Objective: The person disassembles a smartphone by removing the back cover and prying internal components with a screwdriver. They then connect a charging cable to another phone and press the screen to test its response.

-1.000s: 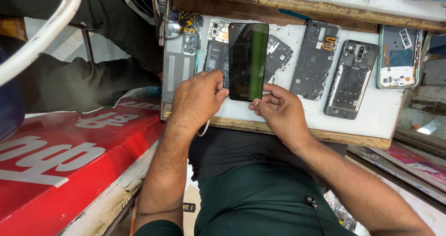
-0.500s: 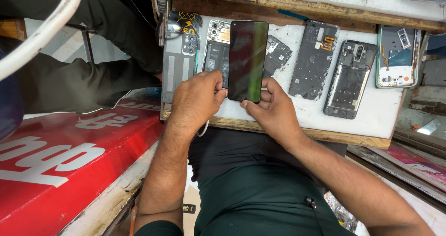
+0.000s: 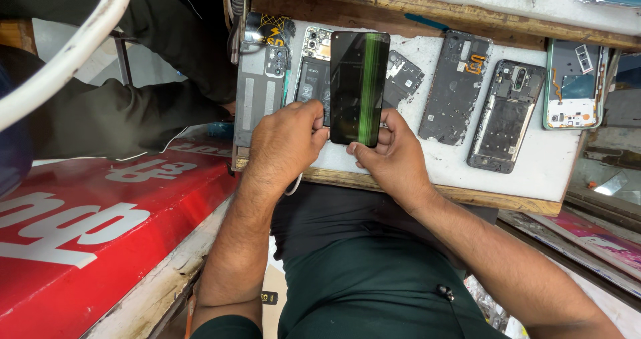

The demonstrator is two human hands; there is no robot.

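Observation:
A black phone screen panel [image 3: 358,85] with a green vertical stripe on its glass is held upright over the white work board [image 3: 534,172]. My left hand [image 3: 284,145] grips its lower left edge. My right hand [image 3: 390,155] holds its bottom right corner with thumb and fingers. Under and behind the panel lies an opened phone body [image 3: 314,68] with its battery showing.
On the board lie a grey back cover [image 3: 259,92], a dark inner frame [image 3: 456,88], another phone frame [image 3: 504,115] and a green-edged opened phone [image 3: 573,85]. A red sign board [image 3: 100,225] is at my left. Another person in dark clothes [image 3: 133,105] sits beyond it.
The screen panel has turned more square to me and a green stripe now shows on it. My right hand has shifted left, under the panel's bottom edge.

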